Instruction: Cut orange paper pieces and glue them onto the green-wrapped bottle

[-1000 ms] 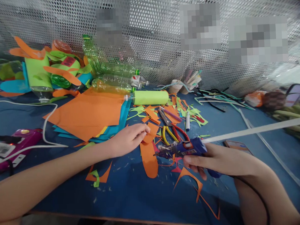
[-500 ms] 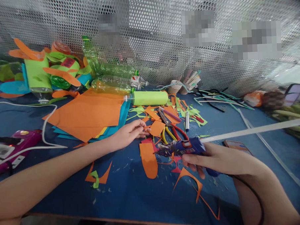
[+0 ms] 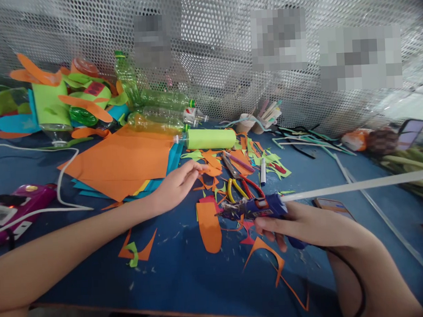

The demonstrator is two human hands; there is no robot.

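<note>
My left hand [image 3: 183, 182] pinches a small orange paper piece [image 3: 214, 169] above the paper scraps. My right hand [image 3: 287, 223] is wrapped round a blue hot glue gun [image 3: 266, 207], whose dark, glue-crusted nozzle points left. From its back a long white glue stick [image 3: 360, 184] sticks out to the right. Just below the nozzle an orange paper strip with a rounded end [image 3: 210, 228] lies on the table, over a bit of red paper. Behind the gun rest scissors with red handles [image 3: 252, 184] and pliers with yellow handles [image 3: 235, 189]. A bottle wrapped in lime paper [image 3: 211, 139] lies farther back.
Orange and blue sheets [image 3: 123, 160] are stacked left of centre. Plastic bottles [image 3: 167, 98] and paper-covered bottle figures [image 3: 51, 105] stand and lie behind. A purple device with a white cable [image 3: 23, 213] is at left, a phone [image 3: 334, 207] near my right wrist. Perforated metal [image 3: 210, 51] closes the back.
My left hand has moved slightly left and up with the orange paper piece, which now looks tilted flatter. The glue gun stays almost in place.
</note>
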